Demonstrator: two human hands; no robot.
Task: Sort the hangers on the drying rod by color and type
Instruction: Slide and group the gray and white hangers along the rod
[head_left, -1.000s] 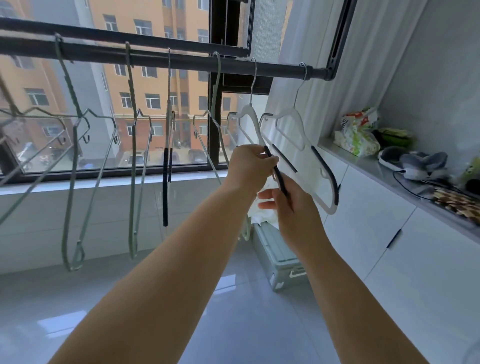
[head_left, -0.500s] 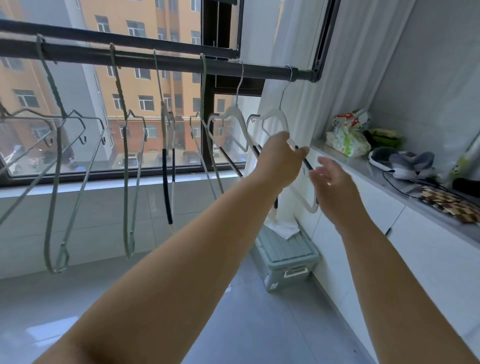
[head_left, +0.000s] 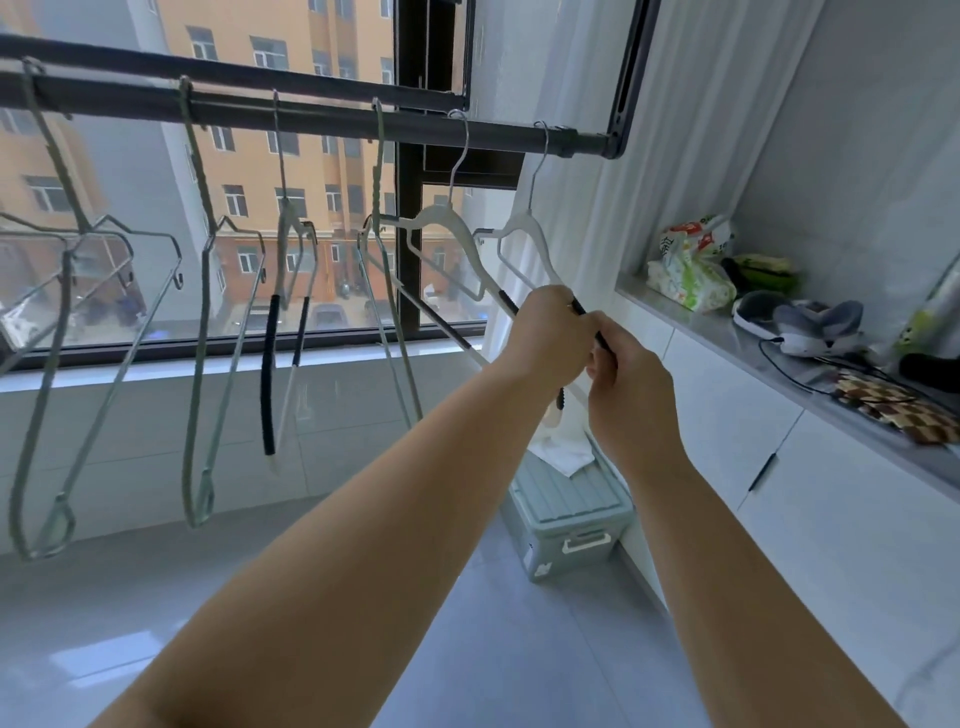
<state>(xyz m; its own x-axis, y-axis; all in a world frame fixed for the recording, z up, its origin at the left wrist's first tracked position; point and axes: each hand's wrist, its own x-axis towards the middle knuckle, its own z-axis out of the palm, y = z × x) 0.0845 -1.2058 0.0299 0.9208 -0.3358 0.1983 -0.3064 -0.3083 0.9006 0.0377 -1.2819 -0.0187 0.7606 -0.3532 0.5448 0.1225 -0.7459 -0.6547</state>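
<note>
Green hangers (head_left: 193, 415) hang left on the rod (head_left: 322, 123), white hangers (head_left: 524, 228) at its right end. Your left hand (head_left: 548, 332) and right hand (head_left: 631, 384) both grip their black-padded arms. Tug sideways and a hook may slip off.

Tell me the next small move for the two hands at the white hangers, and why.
Probably nudge the rightmost white hanger left along the rod, against the neighbouring white hanger. Both the left hand and right hand grip its black-padded arm, and a gap separates the two hooks.
</note>
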